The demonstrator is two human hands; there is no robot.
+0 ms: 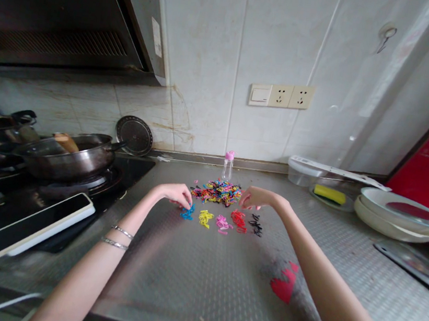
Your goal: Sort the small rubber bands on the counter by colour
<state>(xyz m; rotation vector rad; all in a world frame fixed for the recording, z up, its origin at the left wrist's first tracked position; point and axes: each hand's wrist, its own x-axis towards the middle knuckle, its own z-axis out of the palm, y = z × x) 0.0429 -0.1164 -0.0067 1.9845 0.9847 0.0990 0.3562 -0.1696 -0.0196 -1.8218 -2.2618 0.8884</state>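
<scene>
My left hand [177, 193] reaches down with fingers pinched together, their tips at the upper edge of a small pile of blue rubber bands [187, 213]. Curled fingers of my right hand [254, 198] are at the right end of a mixed heap of coloured rubber bands [216, 192], above the red bands [238, 219]. What either hand holds is too small to make out. In a row between and below the hands lie yellow bands [205, 218], pink bands [223, 224] and, at the right end, black bands [256, 225].
Behind the heap stands a clear bottle with a pink cap [228, 166]. A phone [40, 224] and pans [68, 154] are at the left by the stove. On the right are a yellow sponge [329, 194], white bowls [388, 220] and a cleaver-like blade [414, 266].
</scene>
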